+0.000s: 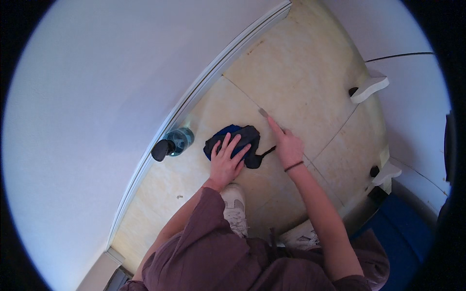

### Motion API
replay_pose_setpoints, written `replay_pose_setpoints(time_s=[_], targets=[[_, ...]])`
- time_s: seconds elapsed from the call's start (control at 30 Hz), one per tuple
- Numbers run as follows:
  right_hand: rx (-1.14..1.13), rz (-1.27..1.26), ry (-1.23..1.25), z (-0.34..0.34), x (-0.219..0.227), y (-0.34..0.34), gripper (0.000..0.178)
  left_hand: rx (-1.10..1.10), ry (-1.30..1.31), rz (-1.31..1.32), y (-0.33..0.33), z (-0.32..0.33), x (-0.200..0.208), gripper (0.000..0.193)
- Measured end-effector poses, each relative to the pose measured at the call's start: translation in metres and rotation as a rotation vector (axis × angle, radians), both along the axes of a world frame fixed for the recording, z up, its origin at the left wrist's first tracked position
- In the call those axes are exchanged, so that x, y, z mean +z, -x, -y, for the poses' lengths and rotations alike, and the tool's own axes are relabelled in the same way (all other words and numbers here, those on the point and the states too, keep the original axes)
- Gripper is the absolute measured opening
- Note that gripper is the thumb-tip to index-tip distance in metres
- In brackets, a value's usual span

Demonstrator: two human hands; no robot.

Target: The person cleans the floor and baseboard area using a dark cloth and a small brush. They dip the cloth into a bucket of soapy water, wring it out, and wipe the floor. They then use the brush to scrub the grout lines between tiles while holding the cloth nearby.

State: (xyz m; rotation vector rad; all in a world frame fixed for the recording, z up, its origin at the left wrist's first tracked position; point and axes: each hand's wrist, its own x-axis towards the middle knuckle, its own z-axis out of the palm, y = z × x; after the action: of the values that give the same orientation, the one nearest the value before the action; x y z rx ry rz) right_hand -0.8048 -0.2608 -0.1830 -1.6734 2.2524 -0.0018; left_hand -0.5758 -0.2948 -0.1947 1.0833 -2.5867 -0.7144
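Observation:
My left hand lies with fingers spread on a crumpled dark-grey and blue cloth-like bundle on the tiled floor. A thin dark tail sticks out from the bundle's right side, toward my right hand. That hand is closed, its index finger stretched along a slim tool whose flat grey tip points up and left, by a tile joint. My palm and fingers hide the rest of the tool, so its exact kind does not show. Left of the bundle, a clear teal bottle with a black top is near the wall's foot.
A white skirting board runs along the wall at left. White furniture feet with black pads stand at right. My light shoes are close below the bundle. A tiny curled scrap lies at lower left; something blue is at lower right.

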Motion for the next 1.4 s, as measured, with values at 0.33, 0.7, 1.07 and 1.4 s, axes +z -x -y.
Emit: replay_pose_setpoints(time_s=[0.33, 0.7, 1.07, 1.4], targets=[[-0.021, 0.085, -0.172, 0.023, 0.037, 0.000, 0.069, 0.006, 0.003, -0.005, 0.001, 0.000, 0.002, 0.058], [-0.051, 0.070, -0.184, 0.040, 0.053, -0.006, 0.066, 0.015, 0.029, 0.007, 0.000, 0.000, 0.000, 0.059], [-0.021, 0.106, -0.173, 0.038, 0.043, -0.001, 0.062, 0.016, 0.017, 0.025, -0.001, -0.002, 0.000, 0.059], [0.019, -0.019, -0.234, -0.005, 0.054, 0.004, 0.065, 0.024, 0.024, -0.017, 0.000, -0.001, -0.003, 0.058]])
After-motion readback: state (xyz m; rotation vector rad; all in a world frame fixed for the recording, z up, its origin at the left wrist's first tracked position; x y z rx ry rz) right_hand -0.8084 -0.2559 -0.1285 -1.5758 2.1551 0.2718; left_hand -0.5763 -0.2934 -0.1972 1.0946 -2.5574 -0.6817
